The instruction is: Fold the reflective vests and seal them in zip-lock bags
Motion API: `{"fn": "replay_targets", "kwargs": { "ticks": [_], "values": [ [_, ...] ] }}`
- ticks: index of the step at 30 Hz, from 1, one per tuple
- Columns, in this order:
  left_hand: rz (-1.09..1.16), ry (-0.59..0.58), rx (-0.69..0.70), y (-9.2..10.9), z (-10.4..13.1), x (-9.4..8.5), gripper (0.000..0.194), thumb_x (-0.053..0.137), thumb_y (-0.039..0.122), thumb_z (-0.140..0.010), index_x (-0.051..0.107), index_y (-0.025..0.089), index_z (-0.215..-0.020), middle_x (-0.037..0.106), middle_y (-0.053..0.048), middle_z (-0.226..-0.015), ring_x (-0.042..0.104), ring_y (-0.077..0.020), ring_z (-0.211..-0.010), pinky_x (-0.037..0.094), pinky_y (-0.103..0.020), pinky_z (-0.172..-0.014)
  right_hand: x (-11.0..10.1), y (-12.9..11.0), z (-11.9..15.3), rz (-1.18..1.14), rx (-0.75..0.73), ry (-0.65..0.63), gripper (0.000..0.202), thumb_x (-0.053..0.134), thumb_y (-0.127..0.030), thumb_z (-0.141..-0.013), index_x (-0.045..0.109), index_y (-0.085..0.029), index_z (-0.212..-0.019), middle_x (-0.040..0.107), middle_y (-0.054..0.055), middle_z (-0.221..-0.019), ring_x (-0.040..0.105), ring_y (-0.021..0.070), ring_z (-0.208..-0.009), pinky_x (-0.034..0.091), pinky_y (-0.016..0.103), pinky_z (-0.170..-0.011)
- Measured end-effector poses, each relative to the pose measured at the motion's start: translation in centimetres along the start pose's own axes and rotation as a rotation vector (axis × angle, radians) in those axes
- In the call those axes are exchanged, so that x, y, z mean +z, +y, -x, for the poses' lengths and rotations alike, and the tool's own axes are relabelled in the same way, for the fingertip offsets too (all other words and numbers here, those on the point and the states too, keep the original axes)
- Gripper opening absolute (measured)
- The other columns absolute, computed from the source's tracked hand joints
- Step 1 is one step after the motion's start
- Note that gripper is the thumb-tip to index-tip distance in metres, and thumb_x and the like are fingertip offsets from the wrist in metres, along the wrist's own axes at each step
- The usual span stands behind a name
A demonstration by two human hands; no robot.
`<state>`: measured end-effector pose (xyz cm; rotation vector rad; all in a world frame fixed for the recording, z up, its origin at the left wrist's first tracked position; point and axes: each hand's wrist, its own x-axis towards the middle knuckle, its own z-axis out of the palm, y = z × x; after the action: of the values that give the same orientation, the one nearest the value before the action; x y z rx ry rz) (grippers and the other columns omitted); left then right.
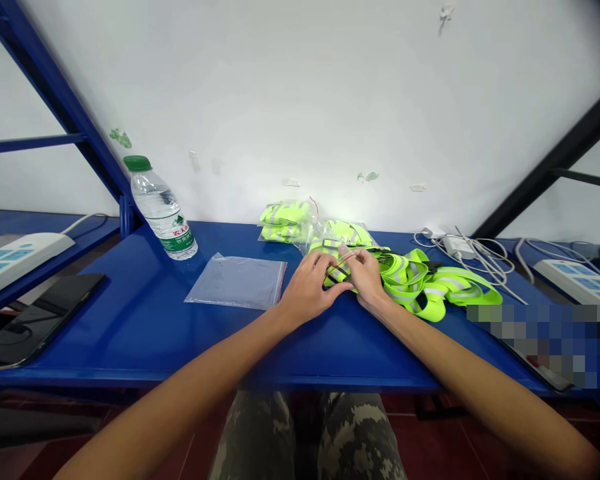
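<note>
My left hand and my right hand meet at the middle of the blue table, both closed on a plastic bag with a red edge and bright yellow-green strap material inside. Directly behind them lie more bagged yellow-green bundles. Loose reflective straps are heaped beside my right hand. A flat clear zip bag rests left of my left hand, its red seal toward that hand.
A water bottle with a green cap stands at the back left. White cables and a charger lie at the back right. Power strips and a dark tablet sit at the left. The table meets a white wall.
</note>
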<state>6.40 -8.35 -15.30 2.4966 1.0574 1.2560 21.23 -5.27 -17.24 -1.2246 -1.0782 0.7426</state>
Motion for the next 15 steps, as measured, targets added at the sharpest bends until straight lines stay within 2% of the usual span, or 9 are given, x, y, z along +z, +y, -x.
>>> {"fn": "replay_targets", "kwargs": {
  "ticks": [3, 5, 9, 11, 13, 15],
  "values": [
    [-0.038, 0.007, -0.021, -0.4, -0.1, 0.0, 0.023, 0.069, 0.032, -0.085, 0.055, 0.019, -0.098, 0.061, -0.007, -0.099, 0.057, -0.0223, -0.096, 0.047, -0.036, -0.087, 0.1, -0.6, 0.3, -0.077, 0.052, -0.031, 0.040, 0.075, -0.054, -0.065, 0.053, -0.022, -0.069, 0.056, -0.003, -0.068, 0.053, 0.0144, -0.066, 0.044, 0.028, -0.065],
    [-0.044, 0.018, -0.035, -0.8, -0.2, 0.0, 0.015, 0.065, 0.026, -0.087, 0.055, 0.019, -0.095, 0.061, -0.006, -0.095, 0.057, -0.0202, -0.091, 0.047, -0.034, -0.083, -0.1, -1.2, 0.4, -0.162, 0.094, -0.101, 0.037, 0.077, -0.049, -0.063, 0.054, -0.022, -0.073, 0.060, -0.002, -0.074, 0.057, 0.0161, -0.073, 0.045, 0.029, -0.069],
    [-0.008, 0.095, -0.109, -1.8, -0.4, -0.2, 0.008, 0.061, 0.015, -0.086, 0.055, 0.019, -0.090, 0.059, -0.003, -0.086, 0.056, -0.0160, -0.081, 0.047, -0.028, -0.075, -1.4, -2.3, 0.5, -0.328, 0.251, -0.448, 0.040, 0.083, -0.037, -0.058, 0.059, -0.022, -0.087, 0.063, -0.003, -0.085, 0.061, 0.0164, -0.081, 0.049, 0.031, -0.074],
    [0.023, 0.135, -0.148, -2.1, -0.5, -0.3, 0.008, 0.060, 0.012, -0.086, 0.055, 0.019, -0.087, 0.058, -0.001, -0.085, 0.056, -0.0140, -0.078, 0.046, -0.026, -0.073, -1.8, -2.4, 0.5, -0.339, 0.276, -0.545, 0.048, 0.088, -0.027, -0.052, 0.061, -0.023, -0.092, 0.063, -0.003, -0.089, 0.061, 0.0147, -0.084, 0.050, 0.031, -0.078],
    [0.044, 0.149, -0.166, -2.2, -0.5, -0.5, 0.008, 0.060, 0.012, -0.086, 0.055, 0.019, -0.086, 0.058, -0.001, -0.084, 0.055, -0.0127, -0.076, 0.046, -0.025, -0.072, -1.9, -2.2, 0.5, -0.309, 0.244, -0.547, 0.055, 0.091, -0.020, -0.047, 0.062, -0.022, -0.094, 0.063, -0.003, -0.091, 0.061, 0.0132, -0.085, 0.050, 0.030, -0.082],
    [0.038, 0.147, -0.167, -2.1, -0.6, -0.7, 0.005, 0.059, 0.016, -0.087, 0.056, 0.019, -0.086, 0.058, -0.001, -0.086, 0.055, -0.0135, -0.078, 0.046, -0.026, -0.075, -1.7, -1.7, 0.4, -0.275, 0.201, -0.518, 0.056, 0.092, -0.020, -0.045, 0.063, -0.022, -0.093, 0.064, -0.003, -0.091, 0.062, 0.0127, -0.085, 0.050, 0.029, -0.082]
  ]
}}
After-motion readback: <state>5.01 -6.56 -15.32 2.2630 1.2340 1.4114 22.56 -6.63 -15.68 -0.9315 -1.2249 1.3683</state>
